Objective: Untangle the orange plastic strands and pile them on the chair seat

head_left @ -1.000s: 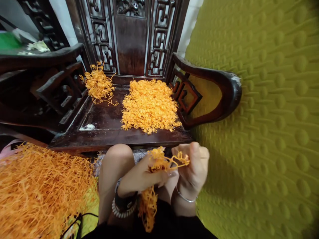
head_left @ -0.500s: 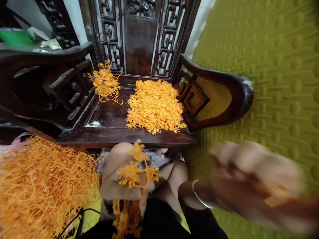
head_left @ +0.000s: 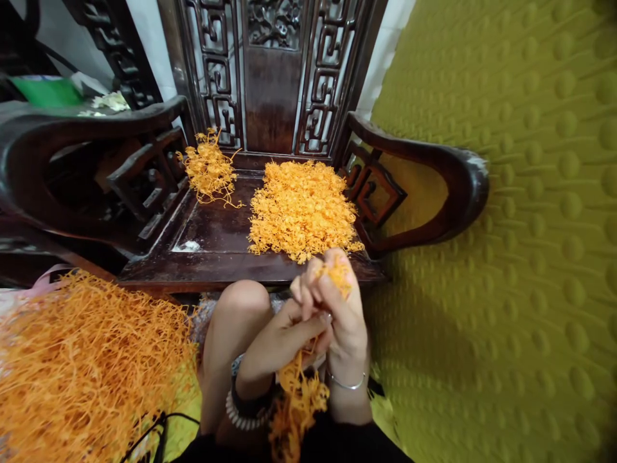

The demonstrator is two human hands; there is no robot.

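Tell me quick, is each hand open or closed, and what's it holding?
Left hand: closed, holding the dangling orange bunch.
Right hand: closed, holding small orange bits.

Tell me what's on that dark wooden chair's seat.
A loose orange tangle at the back left, a denser orange pile toward the right, and a white patch near the front left. The seat beneath tangle and pile is covered; the right hand hides a little of its front.

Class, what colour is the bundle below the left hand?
The bundle is orange, best seen in head view.
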